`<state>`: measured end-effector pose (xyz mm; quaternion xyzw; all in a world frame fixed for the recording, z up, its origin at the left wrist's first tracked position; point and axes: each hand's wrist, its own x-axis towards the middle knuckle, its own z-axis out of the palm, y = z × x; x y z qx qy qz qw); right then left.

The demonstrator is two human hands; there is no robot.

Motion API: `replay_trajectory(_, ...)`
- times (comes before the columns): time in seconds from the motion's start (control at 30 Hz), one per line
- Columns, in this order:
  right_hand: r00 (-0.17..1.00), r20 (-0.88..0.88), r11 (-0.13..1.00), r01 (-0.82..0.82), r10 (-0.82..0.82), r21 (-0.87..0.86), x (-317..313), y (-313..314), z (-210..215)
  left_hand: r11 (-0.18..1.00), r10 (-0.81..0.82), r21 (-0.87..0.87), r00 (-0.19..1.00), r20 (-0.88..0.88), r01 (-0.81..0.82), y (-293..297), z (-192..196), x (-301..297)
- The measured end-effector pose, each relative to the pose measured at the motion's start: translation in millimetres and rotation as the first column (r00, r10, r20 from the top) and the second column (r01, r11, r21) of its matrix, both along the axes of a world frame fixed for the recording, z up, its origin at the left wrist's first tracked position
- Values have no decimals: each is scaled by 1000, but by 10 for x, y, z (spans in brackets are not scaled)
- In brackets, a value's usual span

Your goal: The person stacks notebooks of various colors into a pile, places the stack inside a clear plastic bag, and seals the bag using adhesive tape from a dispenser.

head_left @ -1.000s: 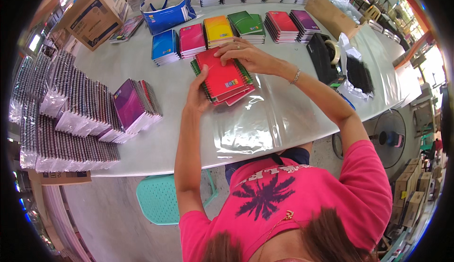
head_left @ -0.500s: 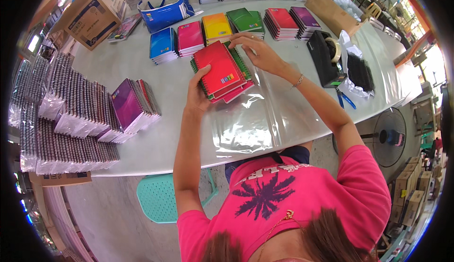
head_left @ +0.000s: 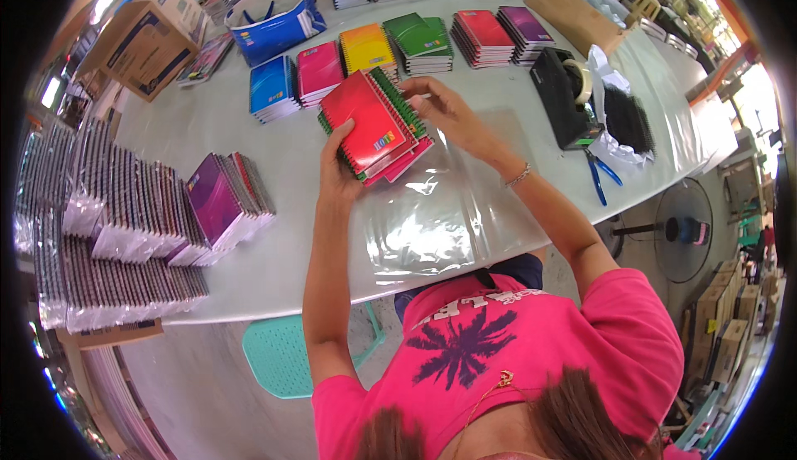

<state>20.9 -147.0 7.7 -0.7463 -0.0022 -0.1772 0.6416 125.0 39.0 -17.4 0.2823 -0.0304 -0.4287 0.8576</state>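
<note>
A small stack of spiral notebooks [head_left: 365, 119], a red one on top with green and pink ones showing beneath, is raised above the table. My left hand [head_left: 339, 157] grips its lower left side, thumb across the red cover. At the stack's upper right edge, the bent fingers of my right hand [head_left: 440, 111] close on the green coil bindings; their tips are partly hidden. Beyond the stack stand piles of notebooks: blue [head_left: 271, 85], pink [head_left: 320, 68], yellow [head_left: 365, 47], green [head_left: 415, 36], red [head_left: 483, 35] and purple [head_left: 525, 28].
Clear plastic sheeting [head_left: 415, 232] lies in front of me. Wrapped notebooks [head_left: 133, 203] are piled at left, beside a purple notebook [head_left: 214, 198]. A tape dispenser [head_left: 560, 99], blue-handled pliers [head_left: 599, 179] and black coils [head_left: 628, 124] are at right. A blue bag [head_left: 278, 36] and cartons [head_left: 149, 41] stand farther back.
My right hand's fingers have curled in and moved down along the stack's right edge. The stack has turned slightly, and more green binding shows. My view has shifted a little.
</note>
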Motion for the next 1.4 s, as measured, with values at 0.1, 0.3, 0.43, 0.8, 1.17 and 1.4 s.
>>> replay_trajectory(0.1, 999, -43, 999, 9, -7, 35, -27, 132, 54, 1000, 16, -3, 1000, -11, -16, -25, -19, 14)
replay_trajectory(0.3, 993, -62, 994, 104, -103, 23, -2, 202, 7, 1000, 20, 3, 1000, -11, -20, -88, -49, 9)
replay_trajectory(0.43, 975, 54, 936, 220, -214, -274, 24, 98, 12, 999, 28, -39, 999, -40, -30, -35, -75, 21)
replay_trajectory(0.8, 340, -4, 126, 336, -940, -933, -185, -3314, 233, 998, 15, -66, 998, -54, -19, -148, -5, -76)
replay_trajectory(1.17, 552, -231, 461, 325, -801, -826, -196, -3477, 327, 994, 104, -24, 994, -25, -104, -90, -21, -80)
replay_trajectory(1.4, 852, 166, 795, 524, -497, -305, -110, -2441, 921, 983, 171, 56, 983, 68, -175, -112, 279, -371)
